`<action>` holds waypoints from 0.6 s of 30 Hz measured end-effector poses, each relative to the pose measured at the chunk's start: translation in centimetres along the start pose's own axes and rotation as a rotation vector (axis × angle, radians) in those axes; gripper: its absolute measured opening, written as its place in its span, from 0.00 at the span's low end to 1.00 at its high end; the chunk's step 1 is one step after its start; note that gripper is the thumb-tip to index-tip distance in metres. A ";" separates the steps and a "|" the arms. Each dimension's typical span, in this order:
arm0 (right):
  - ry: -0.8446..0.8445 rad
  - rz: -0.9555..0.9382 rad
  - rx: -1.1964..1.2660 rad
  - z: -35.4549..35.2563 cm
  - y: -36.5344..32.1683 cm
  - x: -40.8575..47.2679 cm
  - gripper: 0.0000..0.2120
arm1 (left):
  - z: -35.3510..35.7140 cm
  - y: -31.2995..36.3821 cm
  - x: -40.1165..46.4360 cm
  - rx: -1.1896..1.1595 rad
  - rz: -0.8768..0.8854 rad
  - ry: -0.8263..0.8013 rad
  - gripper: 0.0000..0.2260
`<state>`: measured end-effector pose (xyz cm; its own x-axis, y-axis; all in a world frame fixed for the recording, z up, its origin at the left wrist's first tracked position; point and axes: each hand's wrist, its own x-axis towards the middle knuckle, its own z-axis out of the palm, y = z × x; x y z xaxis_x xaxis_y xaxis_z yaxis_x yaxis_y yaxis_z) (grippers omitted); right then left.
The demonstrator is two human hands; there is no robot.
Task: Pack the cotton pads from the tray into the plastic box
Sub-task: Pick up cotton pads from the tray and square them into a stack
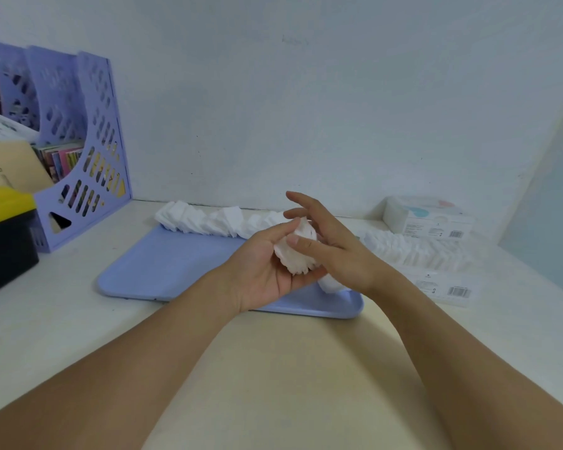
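Observation:
A stack of white cotton pads sits between my hands above the blue tray. My left hand cups the stack from below, thumb curled over its top. My right hand presses against the stack's right side with its thumb on the front and its other fingers spread and mostly straight. A long row of cotton pads lies along the tray's far edge. The clear plastic box stands to the right of the tray with a row of pads in it.
A purple file holder with books stands at the back left, next to a black and yellow case. A white tissue pack lies behind the plastic box near the wall.

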<state>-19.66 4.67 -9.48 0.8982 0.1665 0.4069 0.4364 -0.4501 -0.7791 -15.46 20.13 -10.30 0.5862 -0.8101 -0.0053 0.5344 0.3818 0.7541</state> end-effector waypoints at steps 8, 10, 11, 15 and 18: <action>0.044 -0.001 0.027 -0.5 -0.1 0.1 0.22 | 0.0 0.5 -0.2 0.008 0.066 0.058 0.16; 0.054 -0.005 0.006 -0.5 0.1 0.1 0.22 | 0.2 0.5 -0.2 0.046 0.078 0.060 0.16; 0.058 -0.006 -0.003 -0.5 0.2 0.1 0.21 | 0.2 0.5 -0.2 0.056 0.082 0.063 0.15; 0.048 0.006 0.018 -0.8 0.5 0.3 0.19 | 0.1 0.6 -0.3 0.034 0.085 0.078 0.16; 0.042 0.019 0.073 -0.8 0.6 0.4 0.20 | 0.0 0.7 -0.4 -0.001 0.084 0.080 0.17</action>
<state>-19.08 3.73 -9.40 0.9039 0.1213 0.4102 0.4235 -0.3878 -0.8187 -15.33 20.71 -9.75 0.6757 -0.7371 0.0059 0.4815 0.4474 0.7536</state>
